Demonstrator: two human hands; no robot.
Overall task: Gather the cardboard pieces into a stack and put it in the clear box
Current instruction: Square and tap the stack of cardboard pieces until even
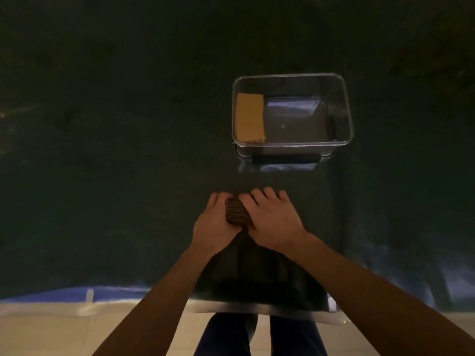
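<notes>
A thick stack of brown corrugated cardboard pieces [237,211] stands on edge on the dark table, squeezed between both hands. My left hand [214,224] presses its left face and my right hand [271,222] covers its right side and top. The clear box [345,109] sits farther back and to the right, with its dark handle toward me. A tan cardboard stack [249,118] lies inside it against the left wall.
The dark table covering [115,150] stretches left and back. Its front edge [257,305] runs just above my legs, with pale floor below. The right part of the box floor shows bare.
</notes>
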